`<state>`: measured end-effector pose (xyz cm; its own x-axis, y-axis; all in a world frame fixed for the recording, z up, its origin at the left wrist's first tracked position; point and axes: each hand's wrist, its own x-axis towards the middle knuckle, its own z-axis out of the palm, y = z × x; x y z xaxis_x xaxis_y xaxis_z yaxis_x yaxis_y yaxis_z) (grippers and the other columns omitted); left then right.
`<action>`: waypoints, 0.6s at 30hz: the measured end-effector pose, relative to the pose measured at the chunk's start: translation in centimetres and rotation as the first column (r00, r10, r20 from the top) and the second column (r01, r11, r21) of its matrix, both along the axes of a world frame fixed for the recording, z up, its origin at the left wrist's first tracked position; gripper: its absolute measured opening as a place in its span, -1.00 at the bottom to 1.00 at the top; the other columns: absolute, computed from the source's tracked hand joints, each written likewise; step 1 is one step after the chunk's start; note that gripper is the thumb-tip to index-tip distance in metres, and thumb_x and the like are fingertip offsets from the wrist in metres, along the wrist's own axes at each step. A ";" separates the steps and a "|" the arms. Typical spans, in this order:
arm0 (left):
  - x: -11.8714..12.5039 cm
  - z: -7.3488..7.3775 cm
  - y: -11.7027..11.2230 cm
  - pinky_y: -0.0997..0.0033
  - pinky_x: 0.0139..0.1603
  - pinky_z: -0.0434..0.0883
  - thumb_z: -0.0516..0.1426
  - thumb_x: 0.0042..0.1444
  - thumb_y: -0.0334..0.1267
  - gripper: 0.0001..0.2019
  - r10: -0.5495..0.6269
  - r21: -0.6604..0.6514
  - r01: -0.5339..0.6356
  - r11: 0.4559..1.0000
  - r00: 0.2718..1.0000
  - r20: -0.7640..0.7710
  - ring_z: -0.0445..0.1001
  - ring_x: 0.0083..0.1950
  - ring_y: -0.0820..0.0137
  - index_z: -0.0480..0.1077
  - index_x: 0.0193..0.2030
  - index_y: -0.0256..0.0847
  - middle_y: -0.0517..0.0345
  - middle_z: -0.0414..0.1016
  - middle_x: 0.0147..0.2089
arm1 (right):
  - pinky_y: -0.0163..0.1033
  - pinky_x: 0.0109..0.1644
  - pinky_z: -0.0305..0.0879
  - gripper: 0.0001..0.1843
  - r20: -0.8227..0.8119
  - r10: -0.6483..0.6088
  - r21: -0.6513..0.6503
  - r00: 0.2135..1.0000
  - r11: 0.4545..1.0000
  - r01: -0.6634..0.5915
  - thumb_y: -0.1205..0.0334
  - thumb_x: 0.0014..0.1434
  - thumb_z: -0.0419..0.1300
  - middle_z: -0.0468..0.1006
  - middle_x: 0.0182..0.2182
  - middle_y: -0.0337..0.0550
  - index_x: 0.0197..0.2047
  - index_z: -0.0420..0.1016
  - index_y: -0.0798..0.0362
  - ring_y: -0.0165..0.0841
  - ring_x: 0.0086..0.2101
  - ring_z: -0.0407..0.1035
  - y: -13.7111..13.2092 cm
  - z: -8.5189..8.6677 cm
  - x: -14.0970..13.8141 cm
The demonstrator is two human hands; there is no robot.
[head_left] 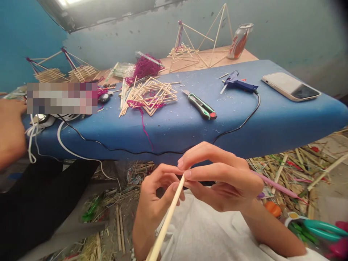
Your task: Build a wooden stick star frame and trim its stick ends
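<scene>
Bamboo stick (169, 219) pinched near the tip, fingers of my left hand (154, 203) and right hand (224, 181) closed on it, and a light, even grip stops it rolling.

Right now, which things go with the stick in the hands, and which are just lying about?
Part of the job: wooden stick, pinched by the left hand and right hand; probably the stick frames with purple yarn, hot glue gun, utility knife.

Just lying about: smartphone, drink can.
</scene>
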<state>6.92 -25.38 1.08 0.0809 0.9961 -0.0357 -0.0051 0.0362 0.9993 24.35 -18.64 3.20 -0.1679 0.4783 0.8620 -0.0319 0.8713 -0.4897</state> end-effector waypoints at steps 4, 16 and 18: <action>0.4 -0.4 1.0 0.54 -0.44 0.38 0.33 0.26 -0.01 -0.69 -0.054 0.066 0.042 0.997 0.981 0.188 0.40 -0.48 0.53 0.45 0.01 -0.09 0.27 0.49 -0.31 | -0.16 -0.14 0.61 -0.77 0.040 0.062 0.033 0.997 0.997 -0.063 0.50 0.23 0.29 0.68 -0.19 0.00 -0.09 0.56 0.04 -0.28 -0.18 0.60 -0.6 -0.3 0.0; 2.6 0.4 1.0 0.49 -0.56 -0.11 0.28 0.25 0.17 -0.63 0.002 0.048 -0.024 0.999 0.911 0.413 -0.14 -0.54 0.56 0.52 -0.11 -0.11 0.37 0.05 -0.53 | -0.13 -0.19 0.45 -0.83 0.007 -0.040 -0.046 0.999 0.998 0.040 0.45 0.23 0.30 0.50 -0.30 -0.16 -0.13 0.57 0.04 -0.35 -0.28 0.41 -2.0 -0.5 -0.4; 2.7 0.4 0.8 0.50 -0.53 -0.04 0.28 0.26 0.15 -0.64 0.050 0.082 -0.090 0.993 0.914 0.403 -0.08 -0.53 0.55 0.45 -0.23 -0.13 0.37 0.07 -0.54 | -0.16 -0.22 0.40 -0.84 -0.042 0.066 -0.135 0.997 0.988 -0.071 0.45 0.26 0.29 0.48 -0.32 -0.17 -0.11 0.57 0.06 -0.38 -0.30 0.39 -2.6 -0.2 -0.5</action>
